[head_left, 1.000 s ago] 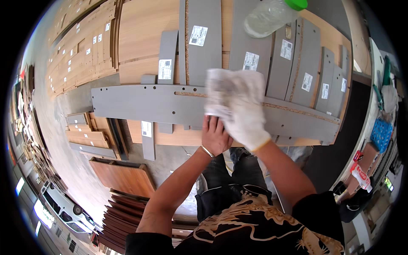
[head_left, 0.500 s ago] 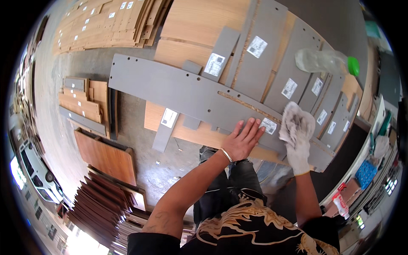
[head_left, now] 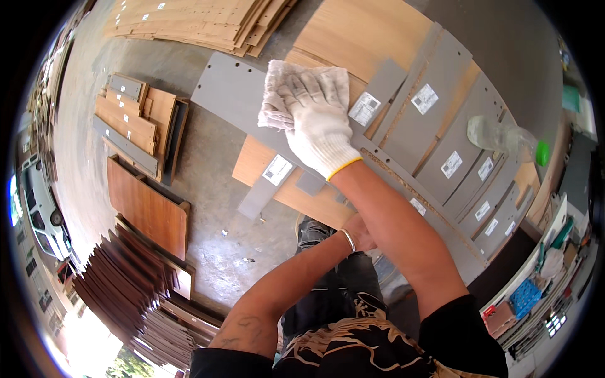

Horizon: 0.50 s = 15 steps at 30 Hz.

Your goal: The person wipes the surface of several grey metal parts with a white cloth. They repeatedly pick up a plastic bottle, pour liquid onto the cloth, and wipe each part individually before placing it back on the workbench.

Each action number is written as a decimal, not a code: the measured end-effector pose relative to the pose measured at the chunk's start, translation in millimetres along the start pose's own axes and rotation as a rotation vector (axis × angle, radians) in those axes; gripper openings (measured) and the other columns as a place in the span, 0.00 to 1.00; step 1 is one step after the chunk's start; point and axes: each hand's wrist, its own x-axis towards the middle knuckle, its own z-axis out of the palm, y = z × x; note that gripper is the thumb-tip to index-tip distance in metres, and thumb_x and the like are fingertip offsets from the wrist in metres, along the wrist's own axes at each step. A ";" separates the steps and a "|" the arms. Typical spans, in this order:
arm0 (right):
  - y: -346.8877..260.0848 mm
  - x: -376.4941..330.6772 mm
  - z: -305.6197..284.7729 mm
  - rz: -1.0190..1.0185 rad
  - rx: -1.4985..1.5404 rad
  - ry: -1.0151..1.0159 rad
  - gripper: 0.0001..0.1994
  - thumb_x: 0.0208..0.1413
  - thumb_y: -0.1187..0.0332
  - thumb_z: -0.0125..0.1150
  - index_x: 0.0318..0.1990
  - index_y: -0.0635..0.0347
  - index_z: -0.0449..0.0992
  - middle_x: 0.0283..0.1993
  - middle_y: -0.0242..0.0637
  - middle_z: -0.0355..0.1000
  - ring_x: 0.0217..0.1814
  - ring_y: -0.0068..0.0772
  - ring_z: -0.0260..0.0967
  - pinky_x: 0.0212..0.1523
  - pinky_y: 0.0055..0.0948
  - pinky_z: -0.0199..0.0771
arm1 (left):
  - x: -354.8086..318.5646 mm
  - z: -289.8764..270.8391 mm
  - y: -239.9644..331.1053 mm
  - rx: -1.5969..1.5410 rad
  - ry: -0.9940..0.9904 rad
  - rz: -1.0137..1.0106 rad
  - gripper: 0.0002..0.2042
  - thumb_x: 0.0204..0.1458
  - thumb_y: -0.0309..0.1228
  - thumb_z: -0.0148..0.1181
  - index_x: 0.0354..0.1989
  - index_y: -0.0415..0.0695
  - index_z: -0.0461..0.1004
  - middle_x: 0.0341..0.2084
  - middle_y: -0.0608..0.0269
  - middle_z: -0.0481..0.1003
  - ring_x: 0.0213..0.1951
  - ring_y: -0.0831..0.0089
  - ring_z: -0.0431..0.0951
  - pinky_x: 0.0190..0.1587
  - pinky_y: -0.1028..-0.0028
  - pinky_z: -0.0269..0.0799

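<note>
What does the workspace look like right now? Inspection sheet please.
Surface: long grey panel lies across other boards, holes near its end.
Job's things: white cloth pressed flat on the grey panel.
Clutter: clear plastic bottle with green cap lying on grey strips with white labels; small grey offcuts on a wood-coloured board.
Grippers: right hand in a white knit glove, palm down on the cloth; left hand bare, mostly hidden behind the right forearm, at the panel's near edge.
Cables: nothing seen.
Surroundings: concrete floor, stacks of brown and grey boards, a white van far left.
</note>
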 end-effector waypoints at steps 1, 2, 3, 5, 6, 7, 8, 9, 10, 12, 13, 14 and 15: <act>6.6 -6.2 -6.4 0.075 -0.008 -0.081 0.28 0.62 0.59 0.59 0.69 0.55 0.73 0.75 0.39 0.66 0.82 0.49 0.51 0.84 0.55 0.37 | 6.5 5.0 0.1 -0.066 0.026 0.002 0.23 0.67 0.34 0.49 0.69 0.44 0.70 0.69 0.54 0.72 0.71 0.63 0.69 0.74 0.61 0.63; 1.5 -18.4 -21.3 0.126 0.010 -0.178 0.28 0.63 0.58 0.58 0.70 0.55 0.73 0.75 0.39 0.66 0.82 0.49 0.50 0.84 0.55 0.36 | 3.3 1.9 -9.4 -0.039 0.063 0.112 0.22 0.69 0.35 0.47 0.69 0.43 0.70 0.69 0.54 0.72 0.70 0.63 0.69 0.73 0.63 0.63; 2.8 -34.2 -39.3 0.181 0.010 -0.272 0.28 0.64 0.57 0.57 0.70 0.55 0.72 0.75 0.40 0.66 0.83 0.50 0.50 0.84 0.55 0.36 | 1.0 -0.7 -21.4 -0.272 0.044 0.125 0.21 0.70 0.35 0.47 0.68 0.43 0.71 0.68 0.54 0.72 0.70 0.64 0.69 0.73 0.64 0.63; 15.1 -85.7 -50.7 0.151 -0.017 -0.226 0.28 0.66 0.57 0.56 0.71 0.56 0.72 0.77 0.44 0.64 0.82 0.53 0.52 0.84 0.56 0.36 | -6.0 -6.5 -48.4 -0.989 -0.059 0.041 0.21 0.71 0.36 0.46 0.67 0.42 0.71 0.68 0.55 0.73 0.69 0.65 0.70 0.73 0.67 0.63; 28.9 -118.3 -53.6 0.140 -0.141 -0.230 0.29 0.66 0.57 0.56 0.72 0.56 0.70 0.78 0.45 0.63 0.82 0.54 0.53 0.84 0.56 0.36 | -1.2 -7.8 -49.0 -1.265 -0.105 -0.037 0.20 0.71 0.35 0.45 0.66 0.42 0.72 0.67 0.56 0.73 0.69 0.66 0.70 0.73 0.68 0.63; 36.0 -134.2 -53.2 0.123 -0.254 -0.235 0.30 0.66 0.57 0.56 0.73 0.56 0.69 0.79 0.46 0.61 0.81 0.54 0.53 0.84 0.56 0.36 | 1.4 -10.6 -48.8 -1.534 -0.124 -0.127 0.20 0.71 0.35 0.45 0.66 0.42 0.72 0.67 0.57 0.73 0.69 0.66 0.70 0.73 0.68 0.63; 34.7 -126.8 -50.1 0.117 -0.229 -0.229 0.30 0.65 0.60 0.56 0.74 0.55 0.67 0.79 0.46 0.60 0.82 0.54 0.53 0.83 0.55 0.38 | 4.3 -3.3 -38.5 -1.598 -0.081 -0.208 0.20 0.71 0.33 0.44 0.66 0.42 0.72 0.67 0.58 0.73 0.69 0.66 0.69 0.73 0.69 0.62; 28.0 -109.3 -45.5 0.119 -0.207 -0.214 0.31 0.64 0.62 0.56 0.75 0.55 0.66 0.79 0.46 0.59 0.82 0.54 0.53 0.83 0.54 0.41 | 6.2 1.2 -28.2 -1.652 -0.044 -0.300 0.19 0.71 0.32 0.44 0.66 0.42 0.72 0.67 0.60 0.73 0.69 0.67 0.69 0.73 0.69 0.62; 19.5 -88.9 -38.4 0.121 -0.182 -0.199 0.31 0.63 0.64 0.57 0.75 0.55 0.65 0.80 0.46 0.59 0.82 0.53 0.52 0.83 0.53 0.43 | 6.7 1.8 -17.6 -1.428 -0.022 -0.249 0.19 0.71 0.32 0.44 0.67 0.42 0.71 0.68 0.60 0.72 0.70 0.67 0.68 0.74 0.68 0.62; -3.3 -25.8 -11.1 0.045 -0.233 -0.194 0.31 0.64 0.60 0.56 0.76 0.49 0.64 0.80 0.45 0.58 0.83 0.52 0.52 0.84 0.50 0.41 | 6.6 -0.4 -5.6 -0.684 0.023 -0.036 0.20 0.72 0.32 0.45 0.69 0.42 0.70 0.70 0.60 0.70 0.71 0.67 0.67 0.75 0.67 0.61; -28.2 15.4 -8.0 0.068 -0.238 -0.222 0.30 0.64 0.58 0.56 0.75 0.48 0.66 0.79 0.45 0.59 0.82 0.53 0.54 0.83 0.50 0.42 | 3.9 0.1 -4.1 -0.171 0.044 0.129 0.21 0.72 0.33 0.45 0.70 0.42 0.68 0.72 0.60 0.69 0.72 0.67 0.65 0.75 0.67 0.60; -48.0 49.4 -6.1 0.096 -0.250 -0.250 0.29 0.64 0.57 0.56 0.73 0.47 0.69 0.79 0.45 0.61 0.80 0.53 0.55 0.82 0.50 0.44 | 4.4 2.6 -3.2 0.066 0.034 0.194 0.21 0.73 0.34 0.45 0.71 0.42 0.67 0.73 0.59 0.67 0.73 0.67 0.65 0.76 0.66 0.59; -49.8 68.9 8.4 0.072 -0.236 -0.134 0.28 0.63 0.56 0.56 0.71 0.47 0.71 0.76 0.45 0.63 0.79 0.54 0.56 0.81 0.51 0.45 | 6.5 6.2 -2.2 0.301 0.029 0.265 0.22 0.73 0.34 0.45 0.72 0.42 0.66 0.74 0.59 0.66 0.74 0.67 0.64 0.76 0.66 0.58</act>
